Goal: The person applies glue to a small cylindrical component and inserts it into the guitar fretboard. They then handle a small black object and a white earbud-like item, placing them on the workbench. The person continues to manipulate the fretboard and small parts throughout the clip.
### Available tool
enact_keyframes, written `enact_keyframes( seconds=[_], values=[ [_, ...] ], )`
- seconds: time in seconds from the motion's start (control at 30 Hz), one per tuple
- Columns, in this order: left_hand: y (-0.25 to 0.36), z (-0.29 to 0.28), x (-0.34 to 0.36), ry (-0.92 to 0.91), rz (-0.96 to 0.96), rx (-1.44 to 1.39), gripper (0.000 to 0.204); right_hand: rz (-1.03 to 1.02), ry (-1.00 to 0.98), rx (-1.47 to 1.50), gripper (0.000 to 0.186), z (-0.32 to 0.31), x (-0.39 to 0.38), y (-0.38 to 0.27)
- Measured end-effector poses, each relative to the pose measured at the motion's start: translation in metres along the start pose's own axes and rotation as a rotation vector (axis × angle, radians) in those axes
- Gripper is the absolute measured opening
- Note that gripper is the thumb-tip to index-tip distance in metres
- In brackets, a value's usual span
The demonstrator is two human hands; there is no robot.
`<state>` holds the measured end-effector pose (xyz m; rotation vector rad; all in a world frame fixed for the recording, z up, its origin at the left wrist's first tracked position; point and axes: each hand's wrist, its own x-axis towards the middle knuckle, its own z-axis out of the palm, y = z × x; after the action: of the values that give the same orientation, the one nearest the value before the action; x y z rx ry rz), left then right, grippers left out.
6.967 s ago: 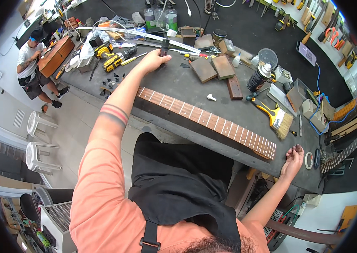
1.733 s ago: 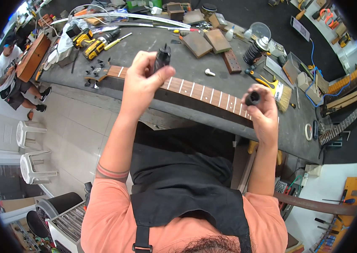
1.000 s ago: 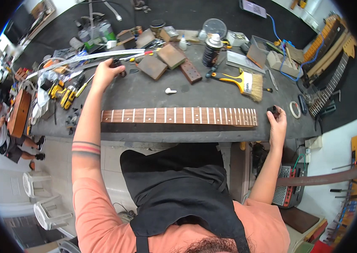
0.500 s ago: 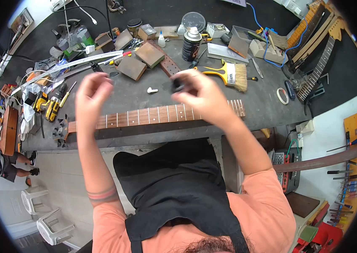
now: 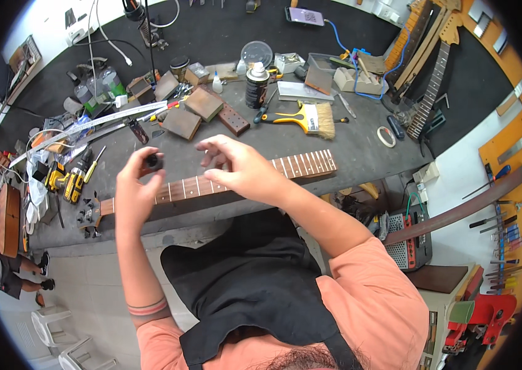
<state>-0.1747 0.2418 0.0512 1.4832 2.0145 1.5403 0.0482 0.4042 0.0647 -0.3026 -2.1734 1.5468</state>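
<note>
My left hand (image 5: pixel 139 185) is raised over the headstock end of a guitar neck (image 5: pixel 301 165), its thumb and forefinger curled on a small, black, rounded object (image 5: pixel 153 161) whose kind I cannot make out. Across from it, my right hand (image 5: pixel 233 165) hovers above the middle of the fretboard. Its fingers and thumb are apart, and I see nothing between them. Lying lengthwise on the dark bench, the neck has a brown fretboard with bright frets and a headstock (image 5: pixel 90 214) at the left. My hands hide part of the fretboard.
Beyond the neck lie sanding blocks (image 5: pixel 182 123), a spray can (image 5: pixel 256 86) and a wide paintbrush (image 5: pixel 316 119). Yellow drills (image 5: pixel 65 182) sit at the left. A tape roll (image 5: pixel 386 137) and another guitar neck (image 5: pixel 432 89) are at the right. A person stands at the far left.
The black object has passed from my right hand to my left. My hands are closer together. The small white piece on the bench no longer shows. The whole view has shifted.
</note>
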Motion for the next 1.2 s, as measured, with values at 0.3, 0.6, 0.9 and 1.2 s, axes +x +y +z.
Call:
enact_keyframes(
  seconds=[0.3, 0.6, 0.9, 1.2],
  values=[
    [-0.092, -0.065, 0.043, -0.021, -0.278, 0.606, 0.042, 0.078, 0.399, -0.796, 0.032, -0.176, -0.042, 0.071],
    [-0.107, -0.052, 0.067, -0.118, -0.307, 0.690, 0.051, 0.054, -0.025, -1.210, 0.036, -0.215, 0.011, 0.127],
    [-0.067, -0.055, 0.017, 0.423, -0.287, 0.550, 0.028, 0.007, 0.363, -1.000, 0.036, -0.317, -0.038, 0.092],
    [-0.056, -0.025, 0.034, 0.368, -0.197, 0.617, 0.012, 0.060, 0.118, -1.111, 0.031, -0.308, -0.048, 0.085]
  ],
)
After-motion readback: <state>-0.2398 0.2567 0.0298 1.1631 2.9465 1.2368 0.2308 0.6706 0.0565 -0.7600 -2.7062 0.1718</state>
